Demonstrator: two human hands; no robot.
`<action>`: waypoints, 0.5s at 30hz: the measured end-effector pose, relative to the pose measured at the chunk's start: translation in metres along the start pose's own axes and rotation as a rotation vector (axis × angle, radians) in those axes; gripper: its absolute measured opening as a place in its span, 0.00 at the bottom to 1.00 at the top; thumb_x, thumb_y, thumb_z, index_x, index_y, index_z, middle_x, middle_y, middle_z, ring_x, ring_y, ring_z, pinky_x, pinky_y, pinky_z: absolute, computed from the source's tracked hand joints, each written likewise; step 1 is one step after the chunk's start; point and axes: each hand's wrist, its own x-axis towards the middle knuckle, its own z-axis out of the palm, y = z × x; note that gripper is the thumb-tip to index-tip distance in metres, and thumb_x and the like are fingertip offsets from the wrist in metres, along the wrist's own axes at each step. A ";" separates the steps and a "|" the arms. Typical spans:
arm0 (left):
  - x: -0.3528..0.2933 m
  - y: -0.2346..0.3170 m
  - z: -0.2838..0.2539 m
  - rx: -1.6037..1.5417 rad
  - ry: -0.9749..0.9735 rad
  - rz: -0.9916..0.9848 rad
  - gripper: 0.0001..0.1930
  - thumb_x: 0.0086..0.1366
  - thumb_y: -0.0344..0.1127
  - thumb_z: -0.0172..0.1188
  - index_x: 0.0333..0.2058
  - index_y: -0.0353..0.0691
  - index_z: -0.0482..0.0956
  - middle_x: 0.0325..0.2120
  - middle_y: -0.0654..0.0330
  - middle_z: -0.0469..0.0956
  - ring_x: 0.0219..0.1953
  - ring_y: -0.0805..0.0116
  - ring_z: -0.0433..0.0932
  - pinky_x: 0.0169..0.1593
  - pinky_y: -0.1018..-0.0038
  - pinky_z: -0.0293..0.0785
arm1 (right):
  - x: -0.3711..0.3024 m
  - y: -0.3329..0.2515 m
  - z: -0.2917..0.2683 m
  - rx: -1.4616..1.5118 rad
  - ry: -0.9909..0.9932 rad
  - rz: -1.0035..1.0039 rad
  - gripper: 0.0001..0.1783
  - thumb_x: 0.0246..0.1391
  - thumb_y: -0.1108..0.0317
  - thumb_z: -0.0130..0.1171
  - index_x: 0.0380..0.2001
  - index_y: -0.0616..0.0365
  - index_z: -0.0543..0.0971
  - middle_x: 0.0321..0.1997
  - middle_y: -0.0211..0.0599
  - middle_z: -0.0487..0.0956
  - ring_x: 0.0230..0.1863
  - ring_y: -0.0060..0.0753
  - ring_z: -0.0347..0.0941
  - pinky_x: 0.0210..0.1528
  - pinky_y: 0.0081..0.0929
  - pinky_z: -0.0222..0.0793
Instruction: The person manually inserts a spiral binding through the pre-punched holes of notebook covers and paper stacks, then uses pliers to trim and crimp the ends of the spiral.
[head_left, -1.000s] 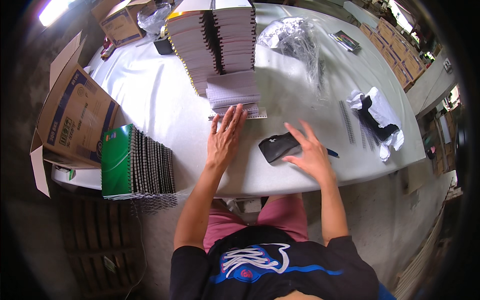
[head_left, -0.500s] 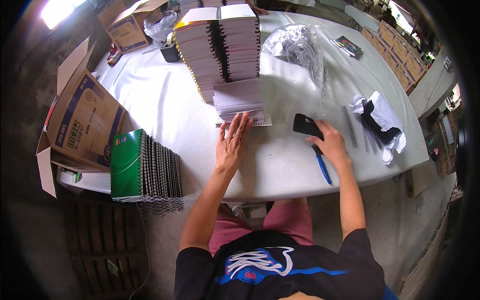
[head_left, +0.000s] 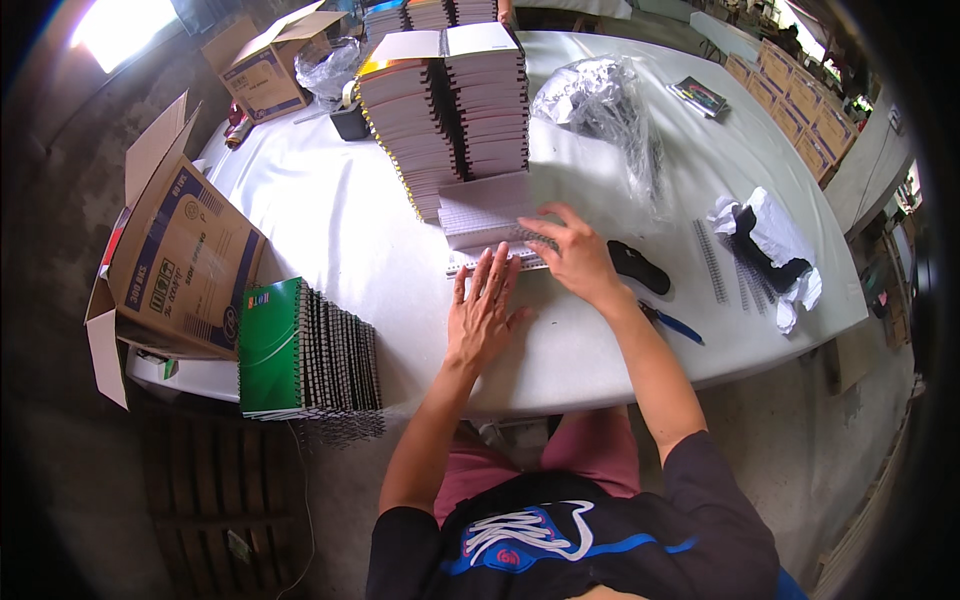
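My left hand (head_left: 485, 312) lies flat with fingers stretched out, its fingertips on the near edge of punched loose sheets (head_left: 485, 215) at the foot of a tall stack of spiral-bound books (head_left: 488, 110). Beside it, my right hand (head_left: 580, 258) reaches over the right end of the sheets, fingers bent and apart, with nothing visible in them. A black oblong object (head_left: 638, 267) with rounded ends rests by my right wrist. Below it are pliers with blue handles (head_left: 675, 322), partly behind my right forearm. Loose wire spirals (head_left: 710, 262) lie farther right.
Green-covered spiral notebooks (head_left: 270, 345) are stacked at the table's front left, next to an open carton (head_left: 185, 260). Crumpled white paper with black material (head_left: 770, 250) lies at right. Clear plastic wrap (head_left: 600, 100), a dark booklet (head_left: 697, 97) and another carton (head_left: 265, 80) are farther back.
My right hand has let go of the black oblong object and moved left to the sheets. The object now lies at a different angle. My left hand stays flat at the sheets' edge.
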 end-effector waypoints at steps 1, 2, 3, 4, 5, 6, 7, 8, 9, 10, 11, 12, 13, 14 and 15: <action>0.001 0.000 0.000 -0.010 0.040 -0.002 0.43 0.56 0.54 0.60 0.66 0.51 0.49 0.69 0.58 0.41 0.69 0.58 0.43 0.67 0.55 0.42 | 0.004 -0.001 0.002 0.000 -0.024 -0.019 0.17 0.50 0.70 0.60 0.46 0.48 0.79 0.50 0.38 0.72 0.45 0.45 0.74 0.47 0.35 0.71; 0.003 0.000 -0.003 -0.021 0.082 -0.005 0.44 0.55 0.52 0.61 0.66 0.51 0.50 0.68 0.56 0.41 0.69 0.56 0.43 0.67 0.55 0.42 | 0.005 0.000 0.004 -0.031 -0.042 -0.030 0.18 0.49 0.71 0.59 0.46 0.47 0.79 0.52 0.37 0.71 0.43 0.45 0.75 0.45 0.36 0.73; 0.006 -0.001 -0.005 -0.032 0.124 -0.008 0.44 0.54 0.51 0.63 0.66 0.50 0.51 0.68 0.54 0.41 0.69 0.55 0.43 0.67 0.55 0.43 | 0.005 0.004 0.008 -0.062 -0.061 -0.040 0.19 0.49 0.72 0.58 0.47 0.47 0.79 0.53 0.37 0.71 0.41 0.45 0.76 0.43 0.37 0.74; 0.010 0.000 -0.005 -0.010 0.106 -0.015 0.44 0.53 0.50 0.64 0.66 0.50 0.51 0.68 0.53 0.40 0.69 0.54 0.43 0.67 0.56 0.43 | 0.004 0.007 0.011 -0.094 -0.079 -0.050 0.20 0.48 0.73 0.57 0.48 0.46 0.78 0.55 0.36 0.70 0.39 0.45 0.77 0.42 0.37 0.75; 0.013 0.001 -0.004 0.008 0.087 -0.031 0.44 0.52 0.49 0.65 0.65 0.50 0.52 0.68 0.52 0.40 0.69 0.52 0.43 0.67 0.56 0.43 | 0.001 0.009 0.013 -0.108 -0.082 -0.047 0.22 0.48 0.73 0.56 0.49 0.46 0.77 0.56 0.36 0.69 0.40 0.45 0.77 0.42 0.37 0.75; 0.016 0.002 -0.004 0.026 0.068 -0.045 0.45 0.51 0.48 0.66 0.65 0.50 0.53 0.68 0.51 0.40 0.69 0.51 0.43 0.67 0.56 0.43 | -0.002 0.012 0.014 -0.124 -0.086 -0.044 0.23 0.48 0.74 0.55 0.50 0.46 0.77 0.57 0.35 0.68 0.40 0.45 0.77 0.42 0.37 0.75; 0.017 0.003 -0.004 0.031 0.057 -0.062 0.42 0.53 0.48 0.64 0.65 0.51 0.54 0.68 0.52 0.40 0.69 0.53 0.41 0.67 0.57 0.42 | -0.004 0.013 0.014 -0.140 -0.088 -0.040 0.24 0.48 0.75 0.55 0.50 0.45 0.76 0.57 0.35 0.68 0.40 0.45 0.77 0.42 0.38 0.75; 0.016 0.004 -0.003 0.029 0.063 -0.064 0.42 0.54 0.47 0.63 0.65 0.51 0.54 0.68 0.52 0.40 0.70 0.54 0.40 0.67 0.57 0.42 | -0.006 0.012 0.015 -0.161 -0.094 -0.037 0.25 0.48 0.75 0.55 0.51 0.45 0.75 0.58 0.34 0.67 0.40 0.45 0.77 0.42 0.38 0.76; 0.015 0.005 -0.002 0.026 0.069 -0.065 0.41 0.55 0.47 0.63 0.65 0.51 0.54 0.68 0.52 0.40 0.70 0.54 0.40 0.68 0.57 0.42 | -0.008 0.010 0.016 -0.183 -0.099 -0.034 0.25 0.48 0.74 0.55 0.52 0.44 0.74 0.58 0.34 0.67 0.40 0.45 0.77 0.42 0.38 0.76; 0.013 0.005 -0.001 0.023 0.075 -0.065 0.40 0.55 0.46 0.62 0.65 0.51 0.54 0.68 0.52 0.40 0.70 0.55 0.39 0.68 0.57 0.42 | -0.009 0.009 0.015 -0.206 -0.103 -0.030 0.26 0.49 0.74 0.55 0.53 0.44 0.73 0.58 0.34 0.67 0.40 0.46 0.77 0.42 0.38 0.76; 0.012 0.005 -0.001 0.020 0.066 -0.061 0.39 0.56 0.46 0.61 0.65 0.51 0.54 0.68 0.52 0.40 0.70 0.55 0.38 0.68 0.57 0.41 | -0.009 0.006 0.015 -0.207 -0.121 -0.008 0.26 0.49 0.73 0.55 0.54 0.44 0.73 0.59 0.34 0.66 0.40 0.46 0.77 0.42 0.38 0.76; 0.010 0.004 0.000 0.016 0.057 -0.057 0.39 0.57 0.45 0.61 0.65 0.51 0.54 0.68 0.52 0.40 0.70 0.55 0.38 0.68 0.57 0.41 | -0.008 0.003 0.014 -0.208 -0.138 0.013 0.27 0.49 0.72 0.55 0.55 0.43 0.72 0.59 0.34 0.66 0.40 0.46 0.77 0.42 0.39 0.76; 0.008 0.004 0.002 0.012 0.048 -0.052 0.38 0.58 0.45 0.60 0.65 0.51 0.54 0.68 0.52 0.40 0.70 0.56 0.37 0.68 0.57 0.41 | -0.008 0.001 0.013 -0.210 -0.156 0.035 0.27 0.49 0.71 0.56 0.56 0.43 0.71 0.60 0.34 0.65 0.40 0.46 0.77 0.42 0.39 0.76; 0.007 0.003 0.003 0.011 0.045 -0.050 0.38 0.58 0.45 0.60 0.65 0.51 0.54 0.68 0.52 0.40 0.70 0.56 0.38 0.68 0.57 0.40 | -0.008 0.000 0.012 -0.202 -0.172 0.045 0.28 0.49 0.71 0.56 0.56 0.43 0.71 0.60 0.34 0.65 0.40 0.47 0.77 0.42 0.39 0.76; 0.006 0.002 0.006 0.010 0.041 -0.047 0.38 0.58 0.45 0.60 0.65 0.51 0.54 0.68 0.51 0.40 0.70 0.56 0.38 0.68 0.56 0.40 | -0.007 -0.002 0.011 -0.194 -0.188 0.055 0.28 0.49 0.70 0.56 0.57 0.43 0.70 0.61 0.34 0.64 0.40 0.47 0.77 0.42 0.40 0.76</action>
